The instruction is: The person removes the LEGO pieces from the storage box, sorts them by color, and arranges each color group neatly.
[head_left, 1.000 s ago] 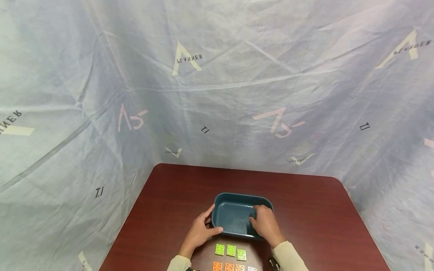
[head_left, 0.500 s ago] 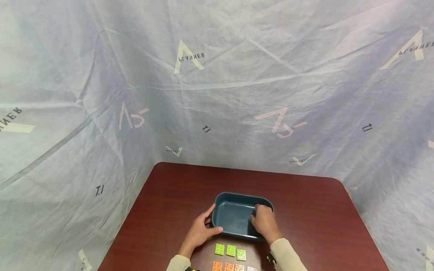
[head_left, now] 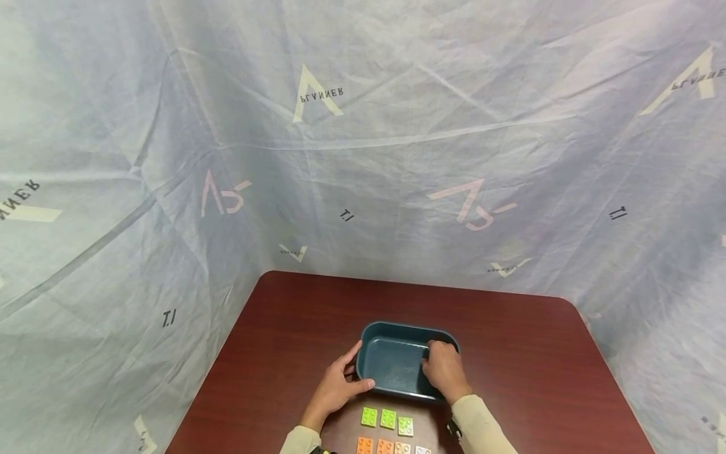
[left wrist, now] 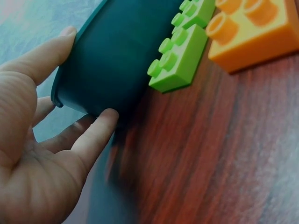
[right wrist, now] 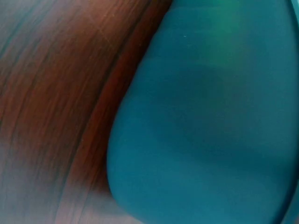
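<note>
A dark teal rectangular basin (head_left: 394, 367) with rounded corners stands on the table. My left hand (head_left: 333, 386) holds its near left corner, thumb on the front rim and fingers along the left end. In the left wrist view, the fingertips (left wrist: 109, 115) of that hand touch the outer wall. My right hand (head_left: 445, 369) reaches over the near right rim into the basin. Its fingers look curled, and whatever lies under them is hidden. The right wrist view shows only the basin's outer wall (right wrist: 201, 130) and no hand.
Three light green toy bricks (head_left: 388, 419) lie in a row before the basin. Nearer still are orange bricks (head_left: 365, 446) and paler ones (head_left: 422, 450), cut off by the frame edge. A grey printed sheet (head_left: 391, 189) hangs behind the reddish-brown table (head_left: 289, 315).
Both hands keep nearly the same places on and in the basin. The right hand's fingers and thumb shift only slightly, and the view drifts a little.
</note>
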`<state>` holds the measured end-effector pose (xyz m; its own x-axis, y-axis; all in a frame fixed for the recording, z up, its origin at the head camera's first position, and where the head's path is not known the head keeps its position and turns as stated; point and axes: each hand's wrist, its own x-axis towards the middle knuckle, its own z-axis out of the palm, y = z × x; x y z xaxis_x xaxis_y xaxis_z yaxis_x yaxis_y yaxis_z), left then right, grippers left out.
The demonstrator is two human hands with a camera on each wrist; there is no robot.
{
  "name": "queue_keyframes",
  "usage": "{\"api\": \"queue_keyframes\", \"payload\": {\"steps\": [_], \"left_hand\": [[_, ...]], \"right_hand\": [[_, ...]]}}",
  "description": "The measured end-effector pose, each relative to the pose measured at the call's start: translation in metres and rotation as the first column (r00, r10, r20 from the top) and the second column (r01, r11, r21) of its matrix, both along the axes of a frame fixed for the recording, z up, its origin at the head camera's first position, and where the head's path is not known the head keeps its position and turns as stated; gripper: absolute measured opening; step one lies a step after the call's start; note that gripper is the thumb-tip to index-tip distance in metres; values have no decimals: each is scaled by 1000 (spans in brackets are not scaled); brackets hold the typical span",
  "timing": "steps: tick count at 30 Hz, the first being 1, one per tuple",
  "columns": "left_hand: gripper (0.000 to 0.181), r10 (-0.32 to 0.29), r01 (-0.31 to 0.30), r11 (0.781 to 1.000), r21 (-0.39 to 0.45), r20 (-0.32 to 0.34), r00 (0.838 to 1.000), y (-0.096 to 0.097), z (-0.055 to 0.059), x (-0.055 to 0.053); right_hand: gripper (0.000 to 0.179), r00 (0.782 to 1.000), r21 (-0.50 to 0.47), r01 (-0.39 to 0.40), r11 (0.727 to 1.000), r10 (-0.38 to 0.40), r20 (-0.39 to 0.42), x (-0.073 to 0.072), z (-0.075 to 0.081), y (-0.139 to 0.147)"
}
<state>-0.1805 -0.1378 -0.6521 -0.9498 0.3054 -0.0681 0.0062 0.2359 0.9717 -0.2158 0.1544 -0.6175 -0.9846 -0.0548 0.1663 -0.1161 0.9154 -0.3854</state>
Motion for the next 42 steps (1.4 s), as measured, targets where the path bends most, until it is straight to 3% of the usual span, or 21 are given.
{"api": "queue_keyframes", "payload": {"steps": [7, 17, 25, 32, 42], "left_hand": [[90, -9, 9, 1000, 8, -3, 1000, 0, -2, -1], [91, -11, 12, 1000, 17, -9, 1000, -1, -1, -1], [92, -6, 6, 1000, 25, 7, 1000, -1, -3, -1], [92, -5, 5, 999, 41, 3, 1000, -1, -3, 0], [92, -1, 1, 999, 43, 13, 1000, -1, -2, 0]], "right_hand": [[10, 1000, 62, 0, 998, 1, -14, -3, -2, 1], [18, 994, 105, -56, 993, 65, -93, -5, -6, -1], [16, 991, 86, -99, 991, 106, -82, -2, -9, -3], [19, 995, 52, -90, 995, 92, -40, -5, -13, -2], [24, 992, 45, -103, 994, 106, -65, -9, -12, 2]]}}
